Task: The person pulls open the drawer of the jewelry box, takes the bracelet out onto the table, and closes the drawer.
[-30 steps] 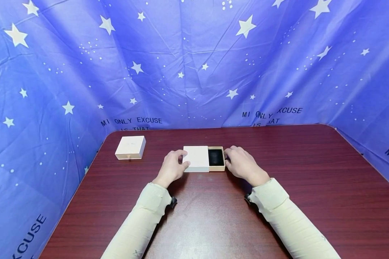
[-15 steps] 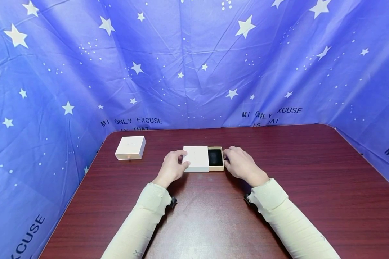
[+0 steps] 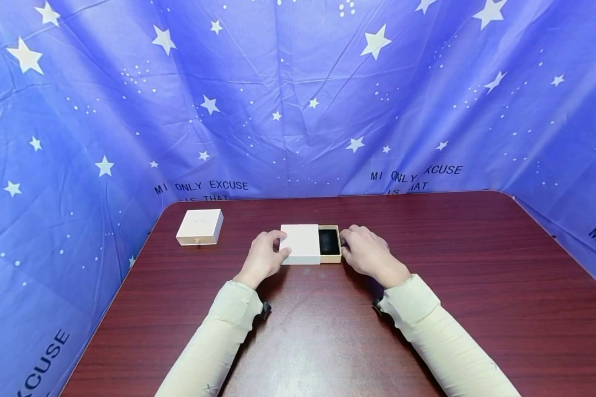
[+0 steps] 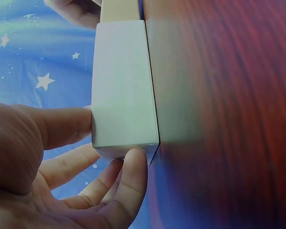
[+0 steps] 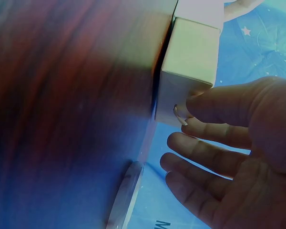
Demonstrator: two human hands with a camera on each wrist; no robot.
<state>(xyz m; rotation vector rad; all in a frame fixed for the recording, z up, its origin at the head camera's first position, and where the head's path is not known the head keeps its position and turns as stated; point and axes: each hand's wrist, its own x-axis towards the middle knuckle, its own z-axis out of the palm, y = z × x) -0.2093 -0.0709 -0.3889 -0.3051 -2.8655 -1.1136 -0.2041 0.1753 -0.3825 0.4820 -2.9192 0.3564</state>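
A white drawer box sits mid-table in the head view, its white sleeve (image 3: 300,243) to the left and a cream drawer (image 3: 330,258) sticking out on the right. Black padding (image 3: 329,241) shows inside the drawer. My left hand (image 3: 263,255) holds the sleeve's left end, thumb at the near corner and fingers curled about the end. My right hand (image 3: 371,252) is at the drawer's outer end. In the right wrist view its thumb (image 5: 224,104) presses that end beside a small ribbon loop (image 5: 179,115), with the other fingers fairly straight.
Another closed white box (image 3: 201,223), with a small ribbon tab at its front, stands at the table's back left. The dark red wooden table (image 3: 308,331) reaches back to a blue curtain (image 3: 288,99) with stars, which hangs on the far side and both flanks.
The drawer has slid a little left into the sleeve, and my right hand has moved left along with it. My left hand and the sleeve have stayed in place.
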